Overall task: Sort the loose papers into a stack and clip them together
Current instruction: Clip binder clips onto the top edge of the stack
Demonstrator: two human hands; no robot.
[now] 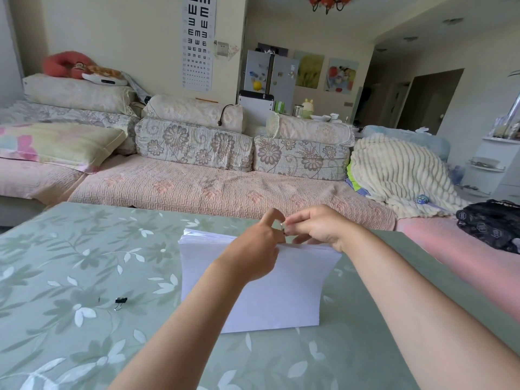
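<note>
Holds the paper stack upright on the floral tabletop, lower edge resting on it. Pinches a small binder clip at the stack's top edge with left hand and right hand, fingers curled on it. Shows a second black binder clip lying well apart, left.

The paper stack is showing plain white. The tablecloth is wearing pale green with white and grey-green leaves and blossoms. The spare binder clip is looking black, perhaps with silvery handles. The sofa cover is showing salmon pink, and the back cushions are carrying brownish flowers on beige.
</note>
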